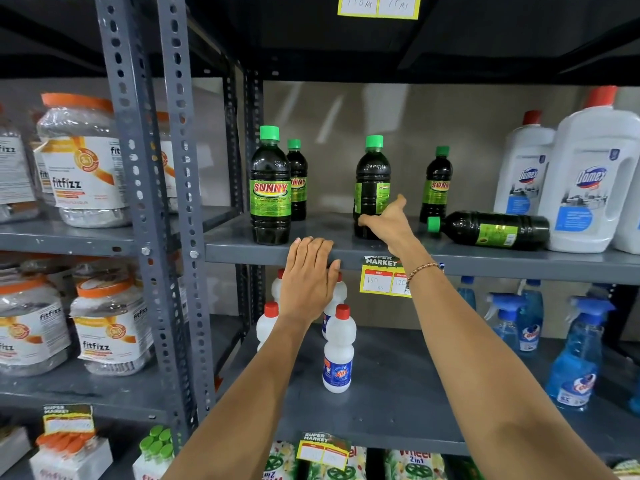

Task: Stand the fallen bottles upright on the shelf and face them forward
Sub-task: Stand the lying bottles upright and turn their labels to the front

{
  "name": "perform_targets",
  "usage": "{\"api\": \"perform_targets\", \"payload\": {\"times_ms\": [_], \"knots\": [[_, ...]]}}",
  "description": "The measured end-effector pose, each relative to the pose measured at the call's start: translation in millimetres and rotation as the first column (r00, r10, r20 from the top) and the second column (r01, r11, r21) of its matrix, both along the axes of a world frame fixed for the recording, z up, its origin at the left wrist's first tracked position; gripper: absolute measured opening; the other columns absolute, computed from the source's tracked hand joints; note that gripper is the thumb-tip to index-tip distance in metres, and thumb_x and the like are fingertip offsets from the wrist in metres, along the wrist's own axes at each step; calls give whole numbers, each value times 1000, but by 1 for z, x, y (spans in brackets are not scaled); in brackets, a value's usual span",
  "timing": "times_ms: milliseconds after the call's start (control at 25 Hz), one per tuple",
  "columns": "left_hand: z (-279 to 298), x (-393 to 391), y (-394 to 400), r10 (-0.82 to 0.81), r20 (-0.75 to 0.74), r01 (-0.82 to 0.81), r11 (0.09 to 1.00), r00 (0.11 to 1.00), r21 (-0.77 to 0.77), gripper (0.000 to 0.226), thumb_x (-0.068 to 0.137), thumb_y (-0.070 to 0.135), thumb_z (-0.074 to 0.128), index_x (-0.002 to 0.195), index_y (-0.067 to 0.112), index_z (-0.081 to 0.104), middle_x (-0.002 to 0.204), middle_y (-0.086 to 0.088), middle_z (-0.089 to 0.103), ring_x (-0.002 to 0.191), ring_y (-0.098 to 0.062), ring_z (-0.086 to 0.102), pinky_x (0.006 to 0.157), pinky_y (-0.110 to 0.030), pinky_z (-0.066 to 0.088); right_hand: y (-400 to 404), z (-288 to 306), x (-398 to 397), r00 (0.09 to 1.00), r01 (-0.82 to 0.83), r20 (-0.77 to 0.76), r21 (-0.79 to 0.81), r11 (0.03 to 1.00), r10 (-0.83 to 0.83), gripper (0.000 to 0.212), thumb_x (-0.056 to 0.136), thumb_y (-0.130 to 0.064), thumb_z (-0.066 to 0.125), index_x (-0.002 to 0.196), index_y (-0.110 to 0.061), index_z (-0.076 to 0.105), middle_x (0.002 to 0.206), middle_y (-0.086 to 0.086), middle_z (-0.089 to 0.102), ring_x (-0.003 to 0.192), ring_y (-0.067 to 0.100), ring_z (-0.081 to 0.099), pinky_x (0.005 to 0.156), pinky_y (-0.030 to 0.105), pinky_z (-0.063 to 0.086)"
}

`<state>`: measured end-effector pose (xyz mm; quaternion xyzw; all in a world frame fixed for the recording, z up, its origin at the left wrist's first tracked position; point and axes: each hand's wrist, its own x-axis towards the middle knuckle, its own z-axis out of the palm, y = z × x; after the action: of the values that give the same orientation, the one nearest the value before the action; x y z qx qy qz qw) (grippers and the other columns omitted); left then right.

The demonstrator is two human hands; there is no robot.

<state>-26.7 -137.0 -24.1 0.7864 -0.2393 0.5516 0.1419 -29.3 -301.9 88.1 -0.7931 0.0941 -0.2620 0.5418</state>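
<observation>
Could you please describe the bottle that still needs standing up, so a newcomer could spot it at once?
Look at the grey metal shelf with the yellow price tag. Right of the standing Sunny bottles, beside the white Domex jugs, is the fallen Sunny bottle, the only one on its side.

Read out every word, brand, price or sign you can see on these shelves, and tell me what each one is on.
"SUNNY": front-left dark bottle
"Domex": big white jug
"fitfizz": orange-lidded jar
"SUPER MARKET", "160 RS": yellow price tag on the shelf edge
"Wheel 2in1": packet at the bottom
"150", "75": top tag, faint
Fallen bottle: label unreadable
Blue spray bottles: blurred
</observation>
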Motion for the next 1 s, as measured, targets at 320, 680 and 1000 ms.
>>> {"api": "perform_targets", "payload": {"times_ms": [320, 680, 1000], "knots": [[0, 0, 0, 8, -27, -8, 1000, 1000, 13, 36, 98, 34, 35, 120, 11, 53, 118, -7, 61, 115, -27, 55, 113, -37, 25, 5, 0, -7, 996, 86, 47, -92, 992, -82, 105, 70, -14, 79, 147, -3, 8, 134, 13, 49, 119, 27, 51, 98, 36, 45], [1, 0, 1, 29, -19, -28, 999, 999, 23, 38, 98, 32, 34, 122, 9, 53, 120, -9, 61, 117, -29, 55, 113, -37, 18, 7, 0, -8, 990, 137, 42, -186, 973, -132, 92, 66, -12, 82, 136, -2, 24, 133, 16, 46, 124, 32, 47, 104, 41, 43], [0, 1, 1, 29, -28, -29, 999, 999, 18, 38, 98, 32, 35, 122, 9, 54, 120, -9, 61, 117, -28, 54, 114, -36, 18, 6, 0, -8, 989, 149, 17, -222, 964, -149, 78, 69, -19, 81, 128, -1, 33, 128, 17, 49, 122, 33, 49, 101, 40, 44]]}}
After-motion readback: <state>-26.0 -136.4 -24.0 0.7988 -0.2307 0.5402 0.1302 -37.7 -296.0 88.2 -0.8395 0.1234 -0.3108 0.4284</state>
